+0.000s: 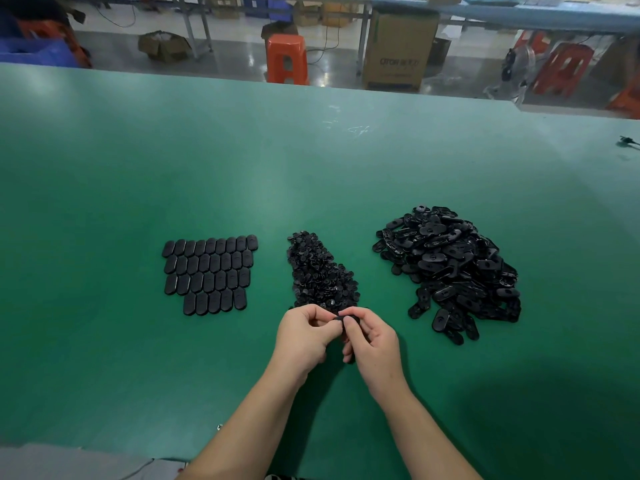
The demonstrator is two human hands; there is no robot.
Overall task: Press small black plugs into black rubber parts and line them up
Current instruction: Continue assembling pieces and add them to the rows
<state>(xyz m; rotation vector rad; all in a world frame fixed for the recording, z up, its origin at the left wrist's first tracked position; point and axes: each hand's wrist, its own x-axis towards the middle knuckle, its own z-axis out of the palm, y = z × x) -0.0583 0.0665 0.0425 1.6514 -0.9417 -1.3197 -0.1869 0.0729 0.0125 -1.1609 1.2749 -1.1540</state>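
My left hand and my right hand meet just in front of a heap of small black plugs. Between their fingertips they pinch one black rubber part, mostly hidden by my fingers. Whether a plug sits in it I cannot tell. To the right lies a big loose pile of black rubber parts. On the left, several oval black parts lie flat in neat touching rows on the green table.
The table's far edge runs across the top, with an orange stool and a cardboard box on the floor behind it. A small dark object lies at the table's far right. A grey edge shows at the near left corner.
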